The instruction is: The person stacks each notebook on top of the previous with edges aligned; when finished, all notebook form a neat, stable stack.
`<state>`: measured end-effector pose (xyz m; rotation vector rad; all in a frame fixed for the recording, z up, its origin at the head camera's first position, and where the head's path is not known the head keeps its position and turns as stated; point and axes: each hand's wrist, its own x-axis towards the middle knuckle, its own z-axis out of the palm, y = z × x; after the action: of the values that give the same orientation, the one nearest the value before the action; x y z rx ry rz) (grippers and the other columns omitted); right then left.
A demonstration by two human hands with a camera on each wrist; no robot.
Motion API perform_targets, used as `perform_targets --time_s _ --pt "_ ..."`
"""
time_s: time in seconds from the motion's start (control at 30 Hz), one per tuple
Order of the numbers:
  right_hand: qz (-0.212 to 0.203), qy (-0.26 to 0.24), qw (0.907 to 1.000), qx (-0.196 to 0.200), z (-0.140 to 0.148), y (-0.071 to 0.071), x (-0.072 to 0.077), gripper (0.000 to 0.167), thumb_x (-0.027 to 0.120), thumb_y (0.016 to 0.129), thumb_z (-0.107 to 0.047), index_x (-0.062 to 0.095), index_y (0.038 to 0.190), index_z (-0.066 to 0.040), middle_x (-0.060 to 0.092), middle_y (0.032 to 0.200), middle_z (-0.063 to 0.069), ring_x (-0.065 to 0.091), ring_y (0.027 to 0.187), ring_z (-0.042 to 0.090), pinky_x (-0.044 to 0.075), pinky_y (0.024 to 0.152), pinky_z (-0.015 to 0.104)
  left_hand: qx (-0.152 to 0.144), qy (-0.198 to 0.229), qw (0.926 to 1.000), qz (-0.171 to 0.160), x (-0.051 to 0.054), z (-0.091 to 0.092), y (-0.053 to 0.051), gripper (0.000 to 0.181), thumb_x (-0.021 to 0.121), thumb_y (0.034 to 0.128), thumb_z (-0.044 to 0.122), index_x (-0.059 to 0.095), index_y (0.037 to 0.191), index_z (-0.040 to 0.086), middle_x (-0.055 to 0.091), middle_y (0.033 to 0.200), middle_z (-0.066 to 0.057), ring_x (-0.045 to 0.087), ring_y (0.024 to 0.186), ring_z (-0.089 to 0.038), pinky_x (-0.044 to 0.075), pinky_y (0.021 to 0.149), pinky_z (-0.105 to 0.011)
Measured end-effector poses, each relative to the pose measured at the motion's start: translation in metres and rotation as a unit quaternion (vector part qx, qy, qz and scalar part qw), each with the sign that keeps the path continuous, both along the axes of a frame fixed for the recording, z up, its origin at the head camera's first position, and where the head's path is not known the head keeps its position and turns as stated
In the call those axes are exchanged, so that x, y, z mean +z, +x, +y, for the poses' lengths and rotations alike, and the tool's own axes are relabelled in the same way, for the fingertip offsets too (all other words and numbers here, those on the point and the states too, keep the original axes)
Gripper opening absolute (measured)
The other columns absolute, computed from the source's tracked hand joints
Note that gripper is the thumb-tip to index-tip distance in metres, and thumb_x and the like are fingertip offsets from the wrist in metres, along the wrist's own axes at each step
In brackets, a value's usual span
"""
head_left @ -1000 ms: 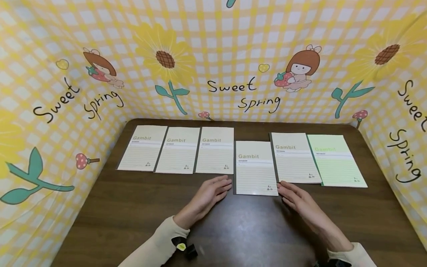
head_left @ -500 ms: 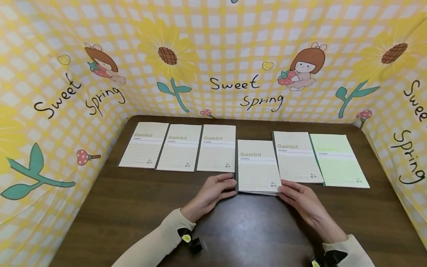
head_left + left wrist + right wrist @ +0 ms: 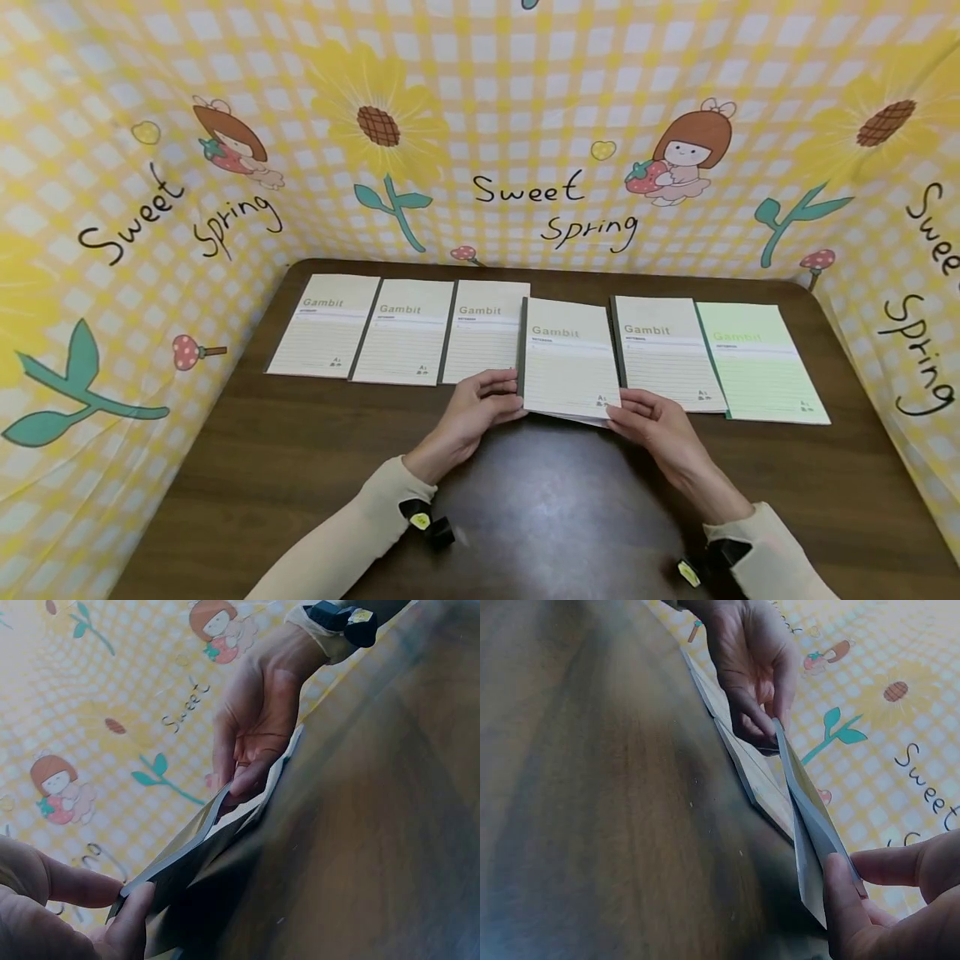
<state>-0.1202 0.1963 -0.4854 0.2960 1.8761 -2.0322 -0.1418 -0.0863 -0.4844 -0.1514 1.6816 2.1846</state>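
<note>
Left hand [image 3: 474, 414] and right hand [image 3: 660, 429] pinch the lifted notebook [image 3: 572, 358] at its near corners; long axis extends forward.

Your notebook [image 3: 572, 375] looks like smooth paper, the table [image 3: 262, 450] like smooth wood with a glossy sheen, the backdrop [image 3: 517, 100] like matt, wrinkled cloth.

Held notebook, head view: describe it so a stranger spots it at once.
On the dark wooden table, below the yellow checked cloth, is a row of Gambit notebooks. The held notebook is the cream one fourth from the left, between the left hand and the right hand. Unlike its neighbours, which lie flat, it is lifted off the table.
</note>
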Motion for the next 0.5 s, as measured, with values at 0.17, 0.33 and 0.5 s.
perform_targets --time_s 0.17,0.33,0.5 --pt "0.026 0.019 0.9991 0.029 -0.019 -0.015 -0.003 0.053 0.069 0.097 0.001 0.046 0.142 0.017 0.073 0.097 -0.004 0.073 0.087 0.003 0.062 0.085 0.023 0.015 -0.027 0.9995 0.008 0.003 -0.020 -0.005 0.052 0.063 0.0916 -0.015 0.053 0.143 -0.012 0.058 0.115 -0.013 0.068 0.089 -0.013 0.064 0.085 -0.029" --pt "0.055 0.028 0.9967 0.053 -0.042 -0.033 -0.011 0.049 0.070 0.095 0.004 0.052 0.137 0.019 0.073 0.096 0.000 0.073 0.085 0.003 0.063 0.084 0.025 0.029 -0.053 0.9980 0.017 0.003 -0.044 -0.013 0.053 0.063 0.0915 -0.016 0.053 0.143 -0.013 0.060 0.119 -0.017 0.069 0.089 -0.012 0.064 0.084 -0.028" --pt "0.083 0.047 0.9931 0.069 -0.067 -0.050 -0.017 0.047 0.073 0.093 0.003 0.056 0.134 0.017 0.074 0.101 0.011 0.072 0.082 0.001 0.064 0.082 0.026 0.042 -0.088 0.9950 0.022 0.003 -0.070 -0.020 0.052 0.062 0.0927 -0.014 0.053 0.144 -0.011 0.059 0.126 -0.022 0.069 0.092 -0.011 0.063 0.084 -0.026"
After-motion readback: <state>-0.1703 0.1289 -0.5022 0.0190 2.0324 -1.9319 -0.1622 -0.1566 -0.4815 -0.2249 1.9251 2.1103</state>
